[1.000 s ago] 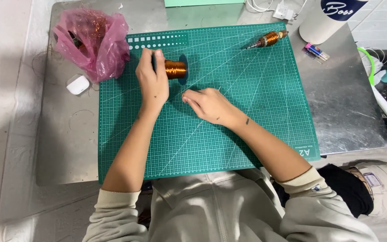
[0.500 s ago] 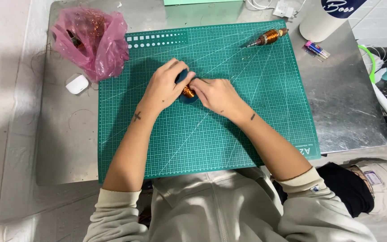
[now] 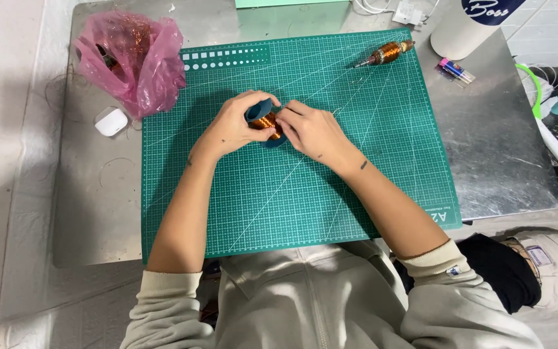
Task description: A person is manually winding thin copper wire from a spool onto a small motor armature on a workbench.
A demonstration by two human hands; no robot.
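While L hand (image 3: 230, 126) grips spool (image 3: 265, 120) and R hand (image 3: 314, 129) pinches at its wire: prob. finding wire end; needs fine pinch next.

Metal desk (image 3: 498, 148) – green cutting mat (image 3: 369, 187) covers the middle. Left of mat: pink plastic bag (image 3: 138, 61), small white case (image 3: 111, 121) just below it. Far right corner: white cup (image 3: 466, 29), a small pink and blue item (image 3: 456, 70) near it – too small to identify.
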